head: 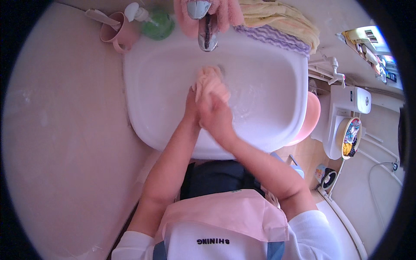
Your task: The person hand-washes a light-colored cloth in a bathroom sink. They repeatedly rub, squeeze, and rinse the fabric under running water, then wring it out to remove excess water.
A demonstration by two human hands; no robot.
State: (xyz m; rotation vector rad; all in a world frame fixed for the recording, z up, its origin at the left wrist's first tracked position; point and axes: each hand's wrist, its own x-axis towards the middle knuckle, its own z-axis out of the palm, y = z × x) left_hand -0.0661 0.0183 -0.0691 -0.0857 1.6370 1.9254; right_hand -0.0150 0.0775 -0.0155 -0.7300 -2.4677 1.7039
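A light pink wet-looking cloth (211, 81) is bunched up over the basin of a white washbasin (266, 81). My left hand (192, 104) grips it from the left, its fingers mostly hidden behind the cloth and the other hand. Pressed against the cloth from the right is my right hand (216, 113), slightly blurred. Both hands are close together, below a chrome faucet (208, 35). Part of the drain (222, 68) shows just beside the top of the cloth.
On the left rear ledge stand a pink mug (125, 34) and a green pump bottle (157, 24). A pink towel (227, 16), a yellow towel (279, 19) and a purple striped cloth (273, 40) lie behind the basin. Rightward are a pink tub (310, 117) and a toilet (331, 130) bearing a laundry basin (341, 136).
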